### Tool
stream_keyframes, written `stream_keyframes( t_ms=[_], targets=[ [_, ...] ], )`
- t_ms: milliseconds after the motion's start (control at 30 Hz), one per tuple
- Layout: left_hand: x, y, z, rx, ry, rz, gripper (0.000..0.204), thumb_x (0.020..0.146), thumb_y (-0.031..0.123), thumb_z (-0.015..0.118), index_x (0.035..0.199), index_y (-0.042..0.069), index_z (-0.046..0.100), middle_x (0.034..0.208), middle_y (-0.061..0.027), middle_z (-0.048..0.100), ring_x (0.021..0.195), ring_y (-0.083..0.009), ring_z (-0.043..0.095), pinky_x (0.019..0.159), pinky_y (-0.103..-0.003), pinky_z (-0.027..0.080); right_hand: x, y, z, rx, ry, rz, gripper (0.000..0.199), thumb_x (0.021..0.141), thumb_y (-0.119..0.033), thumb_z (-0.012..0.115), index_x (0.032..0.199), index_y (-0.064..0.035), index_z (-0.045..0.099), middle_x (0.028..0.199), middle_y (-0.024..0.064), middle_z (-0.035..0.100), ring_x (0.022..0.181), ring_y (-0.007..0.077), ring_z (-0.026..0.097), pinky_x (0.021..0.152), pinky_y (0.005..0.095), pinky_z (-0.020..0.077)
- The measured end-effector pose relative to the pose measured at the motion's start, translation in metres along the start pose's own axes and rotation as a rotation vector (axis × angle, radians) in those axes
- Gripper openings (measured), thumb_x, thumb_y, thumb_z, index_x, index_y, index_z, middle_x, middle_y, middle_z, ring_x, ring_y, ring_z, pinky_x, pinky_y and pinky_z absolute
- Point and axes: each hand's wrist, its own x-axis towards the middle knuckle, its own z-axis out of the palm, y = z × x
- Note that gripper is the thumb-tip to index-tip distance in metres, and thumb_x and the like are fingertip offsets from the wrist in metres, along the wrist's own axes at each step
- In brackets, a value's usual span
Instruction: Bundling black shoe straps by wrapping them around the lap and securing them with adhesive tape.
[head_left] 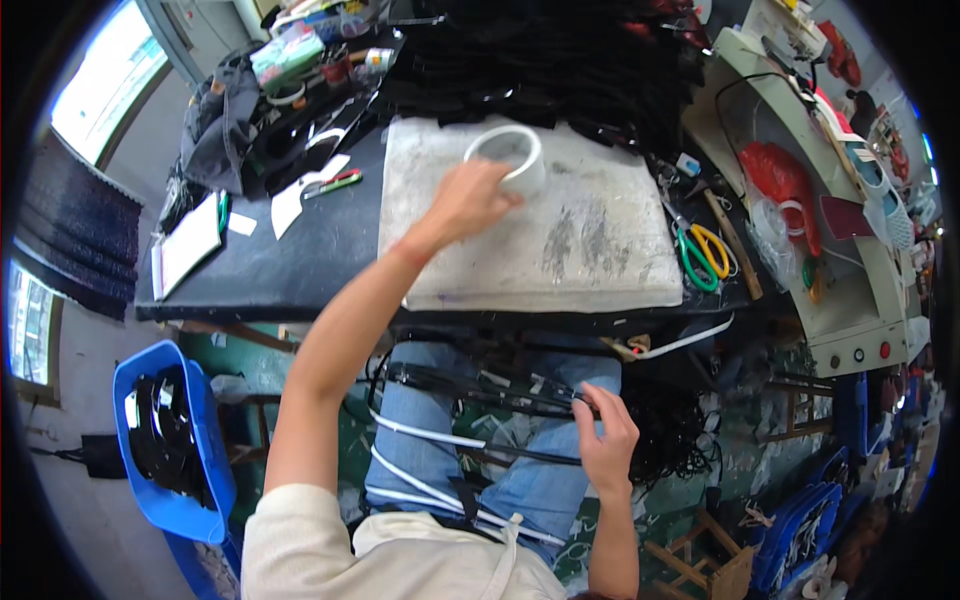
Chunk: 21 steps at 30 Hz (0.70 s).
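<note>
My left hand [468, 203] reaches out over the worktable and grips a white roll of tape [512, 153] that rests on a stained white pad [600, 250]. My right hand [603, 435] is down over my lap, its fingers pinched on thin black straps [480, 390] that lie across my jeans. White cords [430, 438] run across my thighs under the straps.
Green and yellow scissors [702, 255] lie at the pad's right edge. A heap of black parts [560, 60] fills the back of the dark table [300, 260]. A blue bin [165, 440] with black pieces stands at lower left. A sewing machine [800, 200] is on the right.
</note>
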Motion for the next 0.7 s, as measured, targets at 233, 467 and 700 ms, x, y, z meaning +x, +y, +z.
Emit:
stream_keyframes(
  t_ms=[233,467,700],
  targets=[
    [-0.135,0.063,0.006,-1.094,-0.102,-0.154,0.026,0.08,0.017,0.073,0.097,-0.001,0.065,0.083,-0.0013,0.065,0.076,-0.0054,0.056,0.067,-0.023,0.048,0.072,-0.064,0.018,0.453,0.066,0.02,0.02,0.082,-0.009,0.067,0.099,0.0004,0.062,0.082,0.0064,0.061,0.066,0.0118,0.056,0.061,0.0242,0.0453],
    [-0.18,0.079,0.023,-1.311,-0.094,-0.247,0.025,0.082,0.014,0.071,0.102,0.0,0.064,0.088,-0.001,0.065,0.079,-0.005,0.056,0.068,-0.023,0.048,0.064,-0.065,0.01,0.734,-0.232,0.181,0.014,0.08,-0.007,0.069,0.085,-0.001,0.058,0.074,-0.0013,0.056,0.066,0.003,0.048,0.057,0.0193,0.0405],
    [-0.191,0.054,-0.013,-1.356,0.357,-0.317,0.022,0.086,0.016,0.066,0.1,0.0,0.064,0.095,-0.0027,0.065,0.083,-0.0082,0.059,0.075,-0.024,0.048,0.023,-0.03,-0.058,0.629,-0.252,0.247,0.007,0.087,-0.002,0.056,0.093,0.0007,0.055,0.082,0.0036,0.058,0.071,0.0081,0.056,0.064,0.0208,0.0466]
  ],
)
